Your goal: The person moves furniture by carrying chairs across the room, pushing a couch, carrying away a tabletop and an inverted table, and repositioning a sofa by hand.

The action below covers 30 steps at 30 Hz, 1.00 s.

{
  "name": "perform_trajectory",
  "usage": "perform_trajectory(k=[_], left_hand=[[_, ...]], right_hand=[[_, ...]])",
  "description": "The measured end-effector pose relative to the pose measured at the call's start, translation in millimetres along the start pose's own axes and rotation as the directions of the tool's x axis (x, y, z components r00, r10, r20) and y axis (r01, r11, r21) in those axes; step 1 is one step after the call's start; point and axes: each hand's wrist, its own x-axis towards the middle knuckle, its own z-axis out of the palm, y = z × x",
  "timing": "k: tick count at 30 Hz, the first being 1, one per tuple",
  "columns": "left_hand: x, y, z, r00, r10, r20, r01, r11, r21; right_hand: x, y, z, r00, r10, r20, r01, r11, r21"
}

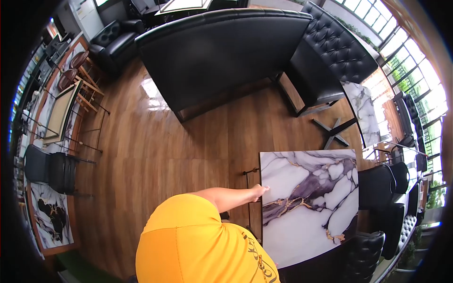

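Observation:
My left arm reaches out from a yellow sleeve towards a table [302,203] with a white and purple marble-patterned top and gold veins. At the table's left edge, my left hand [258,192] is closed on the rim, its thumb tip lying over the top surface. The other fingers are mostly hidden at the edge. A thin dark metal frame [249,207] shows beside and below that edge. My right hand cannot be made out; the yellow shirt [203,245] fills the lower middle of the view.
A large black sofa [222,56] stands ahead on the wooden floor [127,141]. Black chairs [377,186] sit close along the table's right side. Another marble table [365,111] with a cross-shaped foot [334,132] is beyond. A counter with stools [67,78] runs along the left.

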Motion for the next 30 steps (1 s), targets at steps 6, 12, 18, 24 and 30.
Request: perform_trajectory(k=[6, 12, 18, 24, 30], left_hand=[[17.5, -62.5, -85.8, 0.996, -0.038, 0.08, 0.058, 0.961, -0.271], [-74.0, -13.1, -133.4, 0.957, -0.091, 0.276, 0.176, 0.937, -0.303], [-40.2, 72.1, -202.7, 0.733, 0.393, -0.556, -0.078, 0.86, 0.505], [28.7, 164.1, -173.2, 0.722, 0.69, -0.045, -0.177, 0.247, 0.953], [15.0, 182.7, -87.0, 0.874, 0.451, -0.178, 0.073, 0.241, 0.968]], right_hand=[[-25.3, 52.6, -3.5, 0.992, 0.045, 0.115, -0.05, 0.998, 0.041], [-23.7, 50.0, -0.5, 0.965, -0.04, 0.258, -0.01, 0.981, 0.193], [2.7, -65.3, 2.4, 0.93, -0.345, 0.125, 0.251, 0.846, 0.471], [18.3, -110.5, 18.8, 0.924, -0.299, -0.238, 0.324, 0.943, 0.074], [18.3, -132.5, 19.0, 0.908, -0.216, -0.359, 0.236, 0.972, 0.011]])
